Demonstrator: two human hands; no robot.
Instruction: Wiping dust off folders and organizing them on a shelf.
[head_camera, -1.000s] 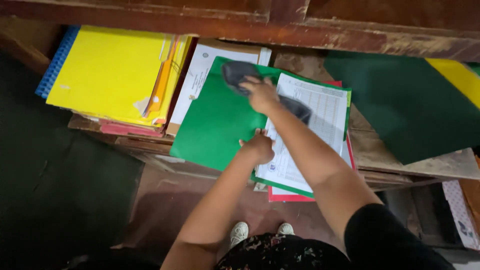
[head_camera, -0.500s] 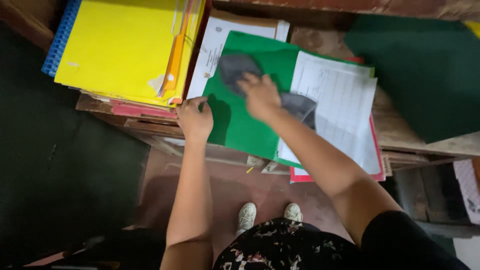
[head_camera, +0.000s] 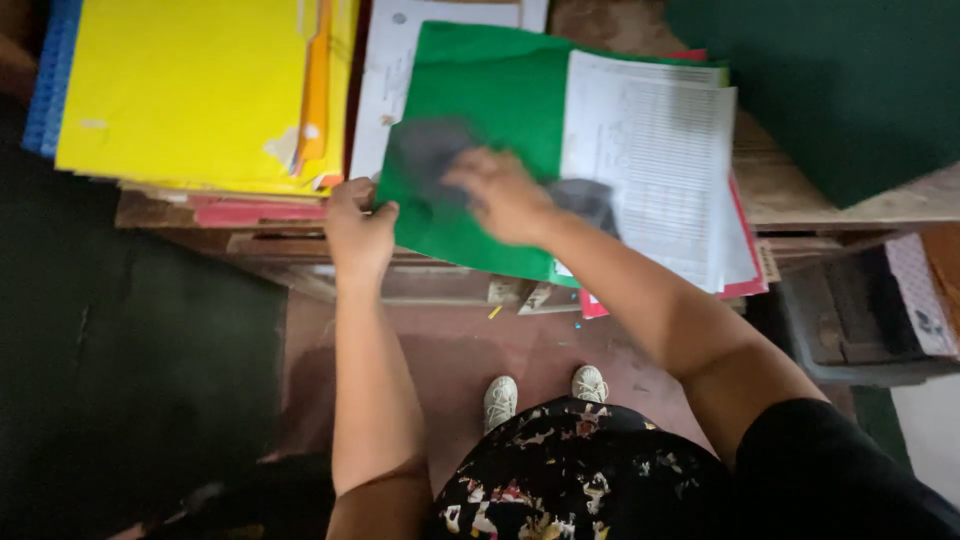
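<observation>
Green card folder (head_camera: 480, 120), open with white printed sheets (head_camera: 650, 170) inside; left hand (head_camera: 358, 228) pinches its corner, right hand (head_camera: 500, 195) presses grey cloth (head_camera: 425, 150), fingers spread.

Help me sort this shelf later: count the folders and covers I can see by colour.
Yellow folder: 1
Green folder, held at its edge by the left hand, right hand on it: 1
Red folder: 1
Blue cover: 1
Total: 4

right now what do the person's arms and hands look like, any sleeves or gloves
Both arms are bare from the hands up. The left hand and right hand wear no gloves, and no rings or watch show. A short black sleeve covers the right upper arm. The right hand is motion-blurred.
</observation>
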